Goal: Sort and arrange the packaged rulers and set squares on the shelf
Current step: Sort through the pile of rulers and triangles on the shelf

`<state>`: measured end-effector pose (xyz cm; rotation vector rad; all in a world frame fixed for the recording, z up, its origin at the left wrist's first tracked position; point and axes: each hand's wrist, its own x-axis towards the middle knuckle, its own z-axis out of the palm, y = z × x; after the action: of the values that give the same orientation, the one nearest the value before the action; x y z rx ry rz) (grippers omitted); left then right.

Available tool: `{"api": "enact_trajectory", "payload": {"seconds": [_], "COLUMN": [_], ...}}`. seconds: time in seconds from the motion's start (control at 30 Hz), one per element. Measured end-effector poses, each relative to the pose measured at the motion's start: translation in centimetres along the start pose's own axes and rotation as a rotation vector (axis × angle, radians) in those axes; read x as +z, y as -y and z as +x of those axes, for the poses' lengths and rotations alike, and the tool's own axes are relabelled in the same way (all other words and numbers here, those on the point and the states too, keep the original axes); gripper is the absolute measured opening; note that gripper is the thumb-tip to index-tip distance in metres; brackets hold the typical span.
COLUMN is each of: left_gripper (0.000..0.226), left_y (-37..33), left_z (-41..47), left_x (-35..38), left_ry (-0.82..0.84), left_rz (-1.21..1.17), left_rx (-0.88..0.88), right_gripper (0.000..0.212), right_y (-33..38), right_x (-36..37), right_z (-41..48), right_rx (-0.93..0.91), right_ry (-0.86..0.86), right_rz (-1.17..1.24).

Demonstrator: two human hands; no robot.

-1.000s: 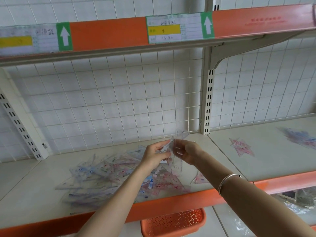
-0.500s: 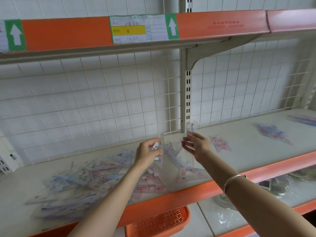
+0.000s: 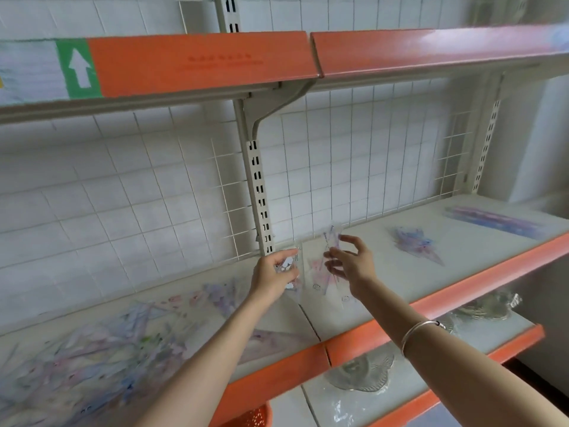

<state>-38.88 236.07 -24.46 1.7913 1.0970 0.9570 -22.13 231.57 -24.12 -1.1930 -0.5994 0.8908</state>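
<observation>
A cream shelf (image 3: 431, 291) with an orange front edge carries a loose pile of packets (image 3: 107, 349) at left and open bare surface at right. Above its middle, the left hand (image 3: 271, 275) grip clasps a clear packet (image 3: 289, 266); the right hand (image 3: 354, 266) pinches a second packet (image 3: 332, 238).

Right bay of shelf (image 3: 397, 282): bare strip between right hand (image 3: 354, 263) and blue set-square stack (image 3: 415, 245), reachable from front. Ruler stack (image 3: 498, 221) takes far right corner. Left bay: loose pile (image 3: 107, 343) covers most of board. Upper shelf (image 3: 200, 63) caps headroom. Wire grid (image 3: 369, 164) and slotted post (image 3: 260, 195) close back. Left hand (image 3: 274, 274) and right hand hold clear packets (image 3: 331, 241) before post (middle gap taken).
</observation>
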Motion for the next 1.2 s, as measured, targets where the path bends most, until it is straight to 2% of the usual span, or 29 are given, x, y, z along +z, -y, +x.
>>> {"api": "enact_trajectory", "payload": {"seconds": [0.47, 0.73, 0.97, 1.2], "left_gripper": [0.040, 0.042, 0.043, 0.048], "left_y": [-5.2, -8.2, -9.4, -9.7], "left_z": [6.9, 9.4, 12.1, 13.8], "left_x": [12.5, 18.8, 26.0, 29.1], "left_ry": [-0.038, -0.010, 0.026, 0.010], "left_rz": [-0.020, -0.210, -0.101, -0.124], "left_rx": [-0.036, -0.095, -0.069, -0.096], "right_gripper": [0.041, 0.042, 0.044, 0.046], "right_y": [5.1, 8.0, 10.6, 11.1], "right_x": [-9.9, -16.8, -23.6, -26.5], "right_z": [10.4, 14.7, 18.1, 21.3], "right_rx": [0.047, -0.010, -0.049, -0.043], "right_ry": [0.076, -0.034, -0.112, -0.086], "right_rz": [-0.165, -0.231, -0.334, -0.382]}}
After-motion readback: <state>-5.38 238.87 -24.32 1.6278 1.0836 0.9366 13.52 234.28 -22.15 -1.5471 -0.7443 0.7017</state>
